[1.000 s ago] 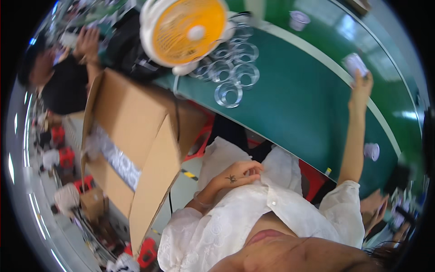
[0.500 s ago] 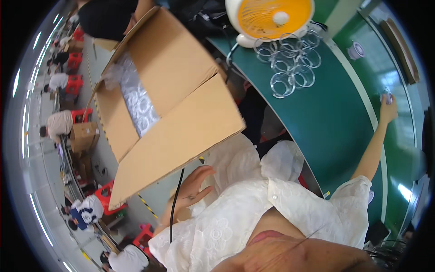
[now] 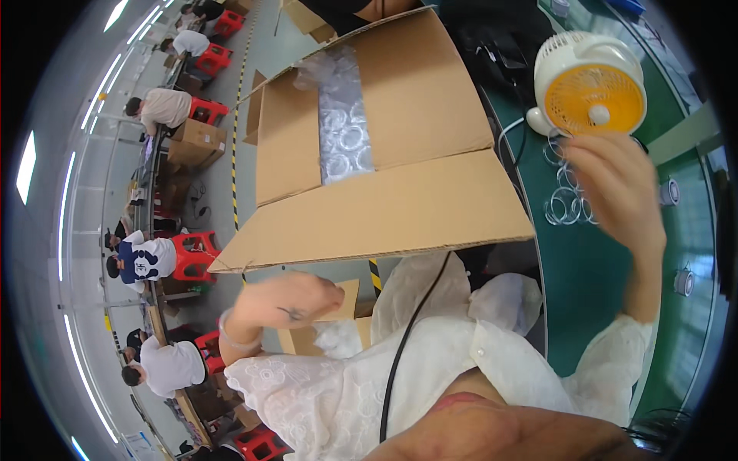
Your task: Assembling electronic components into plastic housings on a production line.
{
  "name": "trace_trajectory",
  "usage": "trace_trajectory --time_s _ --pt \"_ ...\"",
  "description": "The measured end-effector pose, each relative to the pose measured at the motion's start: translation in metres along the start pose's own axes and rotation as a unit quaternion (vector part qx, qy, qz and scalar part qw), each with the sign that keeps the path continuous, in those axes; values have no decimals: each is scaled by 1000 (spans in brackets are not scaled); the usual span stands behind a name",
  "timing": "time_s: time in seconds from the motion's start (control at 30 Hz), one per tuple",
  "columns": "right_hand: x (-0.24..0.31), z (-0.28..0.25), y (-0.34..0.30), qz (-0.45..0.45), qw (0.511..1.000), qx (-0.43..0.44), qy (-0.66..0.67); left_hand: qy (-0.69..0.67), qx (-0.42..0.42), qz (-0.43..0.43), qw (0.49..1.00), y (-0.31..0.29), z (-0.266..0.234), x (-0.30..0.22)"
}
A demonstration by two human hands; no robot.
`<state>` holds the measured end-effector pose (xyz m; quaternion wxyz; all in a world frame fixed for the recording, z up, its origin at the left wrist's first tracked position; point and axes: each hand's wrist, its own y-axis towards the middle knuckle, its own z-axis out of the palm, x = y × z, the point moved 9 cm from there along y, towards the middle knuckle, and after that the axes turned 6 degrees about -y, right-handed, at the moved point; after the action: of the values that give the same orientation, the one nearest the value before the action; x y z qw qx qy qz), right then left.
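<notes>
So the biggest thing here is the green tabletop [image 3: 565,300], running down the right side. Next is a big open cardboard box [image 3: 400,219], just off the tabletop's left edge, with a clear plastic bag of rings [image 3: 344,131] showing between the flaps. A white and orange fan [image 3: 590,88] stands further up near that same edge. The right hand [image 3: 615,184] is over the tabletop, kinda blurry, fingers bent and close together right by the rings; can't tell if it's actually gripping one. The left hand [image 3: 290,298] is just below the box's front flap, fingers curled in, and I can't tell if there's anything in it. Smallest are the loose clear rings [image 3: 563,206], bunched near the tabletop's left edge, below the fan.
</notes>
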<state>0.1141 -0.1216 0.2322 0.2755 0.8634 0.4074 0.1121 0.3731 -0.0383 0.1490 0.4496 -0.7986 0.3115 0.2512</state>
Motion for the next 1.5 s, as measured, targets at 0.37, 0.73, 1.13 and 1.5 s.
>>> trace_trajectory --time_s 0.37,0.73,1.13,1.5 --pt "42 198 138 -156 879 439 96 107 -36 138 984 -24 -112 -39" --pt "86 260 149 -350 909 216 69 393 -168 58 902 76 -136 122" --pt "38 232 193 -219 936 188 201 178 -423 19 888 42 -243 154" --pt "-8 286 163 289 813 174 475 201 -431 -148 867 110 -279 230"
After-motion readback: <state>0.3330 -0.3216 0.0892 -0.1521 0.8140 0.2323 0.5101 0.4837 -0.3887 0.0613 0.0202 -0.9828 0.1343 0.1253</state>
